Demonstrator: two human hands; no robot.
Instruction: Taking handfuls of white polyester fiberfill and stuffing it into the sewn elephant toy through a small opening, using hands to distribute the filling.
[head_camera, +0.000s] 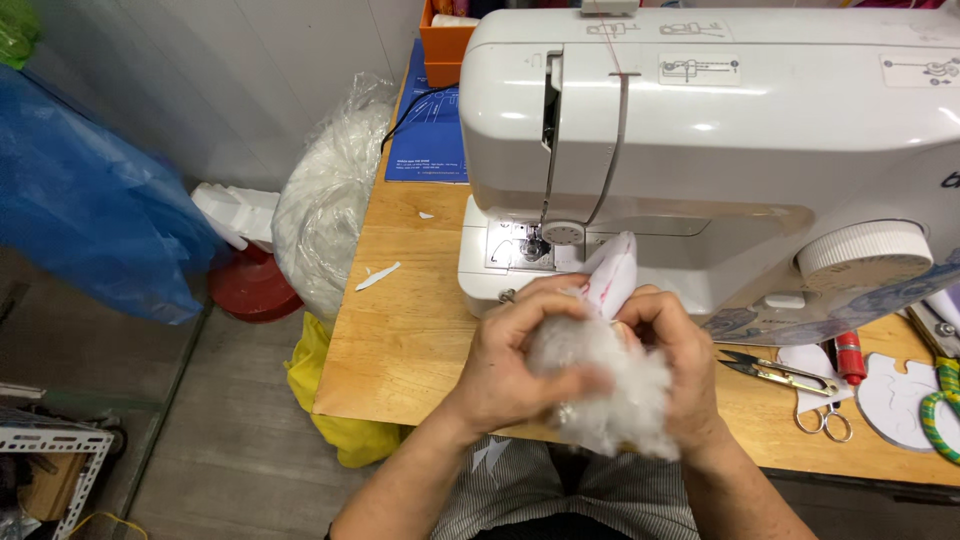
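Both my hands meet in front of the white sewing machine, over the near edge of the wooden table. My left hand and my right hand grip a clump of white fluffy stuffing between them. A small white fabric piece with red markings sticks up from between my fingers, just in front of the machine's needle area. Which hand pinches the fabric is hidden by the stuffing.
Thread snips, small scissors, a red marker and white cut-out shapes lie on the right of the table. A clear bag of white stuffing, a blue plastic sheet and a yellow bag are on the left. An orange box stands at the back.
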